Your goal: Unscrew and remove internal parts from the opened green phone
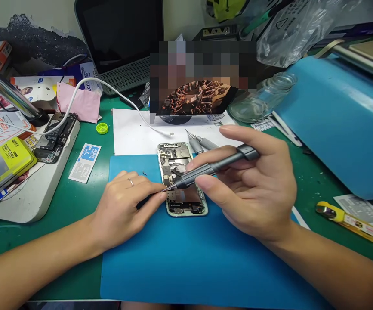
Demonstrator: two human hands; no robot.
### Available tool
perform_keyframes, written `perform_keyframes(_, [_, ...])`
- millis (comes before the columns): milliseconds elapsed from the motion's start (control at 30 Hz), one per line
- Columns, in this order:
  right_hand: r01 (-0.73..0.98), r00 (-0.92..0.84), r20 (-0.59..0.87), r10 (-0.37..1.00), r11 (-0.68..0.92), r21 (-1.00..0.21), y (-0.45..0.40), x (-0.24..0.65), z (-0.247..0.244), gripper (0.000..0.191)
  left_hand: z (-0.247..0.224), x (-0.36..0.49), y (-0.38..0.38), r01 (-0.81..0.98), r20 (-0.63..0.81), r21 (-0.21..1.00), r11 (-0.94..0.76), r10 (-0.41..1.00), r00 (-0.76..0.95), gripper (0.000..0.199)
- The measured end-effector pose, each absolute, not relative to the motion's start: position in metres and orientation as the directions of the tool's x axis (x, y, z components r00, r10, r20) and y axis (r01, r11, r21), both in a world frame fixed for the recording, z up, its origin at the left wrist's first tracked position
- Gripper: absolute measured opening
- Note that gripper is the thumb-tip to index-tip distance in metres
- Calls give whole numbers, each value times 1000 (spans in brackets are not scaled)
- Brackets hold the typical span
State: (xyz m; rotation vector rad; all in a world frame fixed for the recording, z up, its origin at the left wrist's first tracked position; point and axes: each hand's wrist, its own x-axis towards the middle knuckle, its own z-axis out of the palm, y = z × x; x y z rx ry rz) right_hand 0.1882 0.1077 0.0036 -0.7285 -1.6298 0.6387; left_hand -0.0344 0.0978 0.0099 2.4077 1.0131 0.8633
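An opened smartphone (189, 196) with a pale frame lies on the blue mat (180, 254), its inner boards and parts exposed. My right hand (257, 185) grips a dark grey precision screwdriver (202, 171) between thumb and fingers, above the phone. The driver slants down leftward, and its thin tip reaches the phone's left edge. There my left hand (128, 206), wearing a ring, has its thumb and index finger pinched together beside the tip. Whatever sits between those fingertips is too small to make out. Two more grey screwdrivers (195, 144) lie just beyond the phone.
A white cable (121, 97) arches over white paper (128, 133). On the left, another opened phone (52, 140) rests on a white box (52, 183) near a battery box (8, 168). A glass jar (263, 101) lies behind; a yellow utility knife (354, 221) is at right.
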Motion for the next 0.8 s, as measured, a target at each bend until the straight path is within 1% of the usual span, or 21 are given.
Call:
perform_keyframes(367, [100, -100, 645, 758, 653, -751, 108, 188, 4, 65, 9, -35, 97, 512, 390, 560, -651, 753, 530, 11])
perform_keyframes(600, [111, -102, 644, 758, 652, -750, 107, 189, 5, 66, 9, -34, 96, 530, 375, 550, -646, 757, 535, 12])
perform_keyframes(800, [123, -111, 638, 762, 647, -752, 107, 190, 5, 67, 9, -34, 97, 527, 396, 529, -665, 743, 539, 12])
